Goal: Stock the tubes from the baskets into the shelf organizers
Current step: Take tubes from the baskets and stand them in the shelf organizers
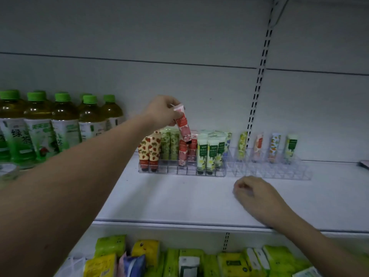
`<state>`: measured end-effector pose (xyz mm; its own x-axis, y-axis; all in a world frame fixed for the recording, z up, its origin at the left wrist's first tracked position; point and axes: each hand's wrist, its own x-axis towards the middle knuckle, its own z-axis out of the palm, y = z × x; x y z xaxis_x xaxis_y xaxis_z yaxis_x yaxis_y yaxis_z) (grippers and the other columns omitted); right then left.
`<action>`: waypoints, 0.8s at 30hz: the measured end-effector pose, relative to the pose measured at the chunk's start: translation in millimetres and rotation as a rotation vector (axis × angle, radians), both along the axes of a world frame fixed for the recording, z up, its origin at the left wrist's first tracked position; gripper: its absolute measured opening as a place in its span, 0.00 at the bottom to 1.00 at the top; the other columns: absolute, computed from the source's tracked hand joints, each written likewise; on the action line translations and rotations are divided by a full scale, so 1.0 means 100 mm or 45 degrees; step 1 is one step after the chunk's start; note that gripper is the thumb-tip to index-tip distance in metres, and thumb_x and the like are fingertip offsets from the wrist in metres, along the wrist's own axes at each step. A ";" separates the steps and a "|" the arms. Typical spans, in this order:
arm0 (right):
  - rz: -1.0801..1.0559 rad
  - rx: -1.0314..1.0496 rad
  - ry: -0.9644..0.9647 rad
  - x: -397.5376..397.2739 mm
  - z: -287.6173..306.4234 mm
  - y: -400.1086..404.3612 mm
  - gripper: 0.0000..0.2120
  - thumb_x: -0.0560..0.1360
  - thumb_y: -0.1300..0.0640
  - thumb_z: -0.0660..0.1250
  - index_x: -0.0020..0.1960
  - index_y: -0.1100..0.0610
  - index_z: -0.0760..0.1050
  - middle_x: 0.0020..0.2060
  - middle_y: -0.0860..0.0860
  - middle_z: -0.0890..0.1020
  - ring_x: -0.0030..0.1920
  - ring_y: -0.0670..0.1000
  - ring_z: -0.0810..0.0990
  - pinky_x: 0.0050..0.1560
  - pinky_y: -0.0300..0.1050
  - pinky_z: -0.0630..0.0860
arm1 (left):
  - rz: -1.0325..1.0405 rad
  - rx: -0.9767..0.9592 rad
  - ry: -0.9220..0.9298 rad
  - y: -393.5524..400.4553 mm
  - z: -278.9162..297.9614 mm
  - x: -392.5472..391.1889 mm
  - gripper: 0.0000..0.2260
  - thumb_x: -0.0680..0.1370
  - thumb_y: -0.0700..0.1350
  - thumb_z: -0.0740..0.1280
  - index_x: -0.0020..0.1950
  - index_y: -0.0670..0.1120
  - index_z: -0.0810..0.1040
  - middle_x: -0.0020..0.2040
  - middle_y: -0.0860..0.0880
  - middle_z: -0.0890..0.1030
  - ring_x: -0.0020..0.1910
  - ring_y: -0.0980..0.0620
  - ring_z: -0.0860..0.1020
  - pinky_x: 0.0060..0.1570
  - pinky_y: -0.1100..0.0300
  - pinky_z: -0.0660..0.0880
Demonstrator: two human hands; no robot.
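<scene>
Above the left clear organizer [180, 170] on the white shelf [179, 198], the left hand [162, 111] pinches a pink tube [182, 123] by its crimped end, cap tilted down over the pink tubes already standing there. The right hand [254, 193], fingers loosely curled and holding nothing, rests on the shelf just before the right organizer [279, 172].

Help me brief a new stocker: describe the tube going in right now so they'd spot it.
On the white shelf, find the fuller clear organizer beside the green-capped bottles. Above its pink row, the left hand pinches a pink tube, the only one tilted and lifted.
</scene>
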<state>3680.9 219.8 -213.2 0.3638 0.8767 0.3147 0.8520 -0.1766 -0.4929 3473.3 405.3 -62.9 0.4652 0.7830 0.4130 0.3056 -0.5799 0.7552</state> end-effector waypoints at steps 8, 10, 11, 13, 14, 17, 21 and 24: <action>0.055 -0.133 -0.048 0.04 -0.06 0.00 0.18 0.79 0.42 0.61 0.67 0.44 0.73 0.67 0.39 0.73 0.67 0.44 0.70 0.66 0.41 0.65 | 0.078 0.284 0.283 -0.09 -0.07 0.36 0.10 0.80 0.44 0.66 0.60 0.45 0.80 0.56 0.47 0.80 0.52 0.50 0.77 0.49 0.59 0.72; 0.046 -0.140 -0.026 0.04 -0.07 0.00 0.17 0.79 0.42 0.61 0.67 0.44 0.73 0.67 0.39 0.73 0.67 0.44 0.70 0.65 0.40 0.65 | 0.094 0.343 0.380 -0.10 -0.12 0.45 0.11 0.79 0.42 0.66 0.61 0.45 0.79 0.58 0.46 0.80 0.51 0.51 0.76 0.50 0.60 0.71; 0.045 -0.134 -0.024 0.05 -0.08 0.00 0.17 0.79 0.43 0.62 0.67 0.44 0.73 0.67 0.39 0.73 0.67 0.44 0.70 0.65 0.40 0.65 | 0.100 0.361 0.430 -0.09 -0.15 0.49 0.11 0.79 0.42 0.66 0.60 0.45 0.79 0.59 0.46 0.80 0.50 0.51 0.75 0.50 0.61 0.72; 0.050 -0.118 -0.024 0.05 -0.09 0.01 0.17 0.79 0.43 0.62 0.66 0.44 0.73 0.67 0.39 0.73 0.67 0.44 0.70 0.65 0.39 0.64 | 0.113 0.384 0.504 -0.06 -0.20 0.58 0.10 0.79 0.41 0.67 0.60 0.44 0.79 0.58 0.46 0.81 0.49 0.51 0.76 0.52 0.60 0.73; 0.049 -0.110 -0.024 0.05 -0.09 0.02 0.17 0.79 0.43 0.62 0.66 0.44 0.73 0.67 0.39 0.74 0.67 0.44 0.70 0.65 0.39 0.64 | 0.118 0.383 0.525 -0.04 -0.23 0.61 0.10 0.79 0.42 0.67 0.59 0.44 0.80 0.57 0.46 0.81 0.49 0.51 0.76 0.53 0.59 0.74; 0.046 -0.100 -0.027 0.04 -0.08 0.02 0.16 0.79 0.44 0.62 0.66 0.45 0.74 0.66 0.40 0.74 0.66 0.44 0.70 0.65 0.40 0.64 | 0.132 0.347 0.585 0.00 -0.30 0.67 0.11 0.79 0.45 0.67 0.59 0.43 0.81 0.55 0.45 0.81 0.49 0.49 0.77 0.52 0.58 0.74; 0.045 -0.102 -0.058 0.05 -0.07 0.03 0.16 0.80 0.44 0.61 0.65 0.45 0.74 0.66 0.40 0.74 0.66 0.45 0.70 0.64 0.41 0.64 | 0.151 0.311 0.570 0.06 -0.39 0.70 0.12 0.80 0.46 0.66 0.61 0.43 0.80 0.56 0.44 0.82 0.49 0.49 0.77 0.52 0.58 0.74; 0.041 -0.101 -0.060 0.06 -0.07 0.03 0.16 0.80 0.45 0.61 0.65 0.46 0.74 0.65 0.41 0.74 0.66 0.46 0.70 0.65 0.43 0.65 | 0.175 0.363 0.530 0.06 -0.42 0.71 0.11 0.80 0.44 0.65 0.60 0.44 0.81 0.57 0.46 0.82 0.45 0.52 0.76 0.48 0.61 0.72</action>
